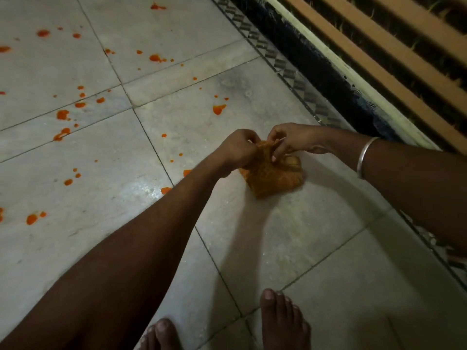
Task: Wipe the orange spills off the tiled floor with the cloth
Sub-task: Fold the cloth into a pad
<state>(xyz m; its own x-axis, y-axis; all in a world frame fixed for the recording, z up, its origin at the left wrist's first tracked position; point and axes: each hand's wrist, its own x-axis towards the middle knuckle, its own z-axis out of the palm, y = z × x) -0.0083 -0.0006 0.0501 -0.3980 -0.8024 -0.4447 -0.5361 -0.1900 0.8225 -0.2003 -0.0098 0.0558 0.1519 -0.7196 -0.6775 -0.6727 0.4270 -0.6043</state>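
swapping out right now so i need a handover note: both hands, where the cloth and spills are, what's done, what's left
left hand: pinches the top edge of the cloth.
right hand: pinches the same edge, beside the left.
cloth: orange, bunched, hanging down to the floor near the border.
done: tiles from the cloth back to the feet show no orange.
left: spills dot the tiles to the left and ahead; nearest spot lies left of the cloth, another ahead of the hands.
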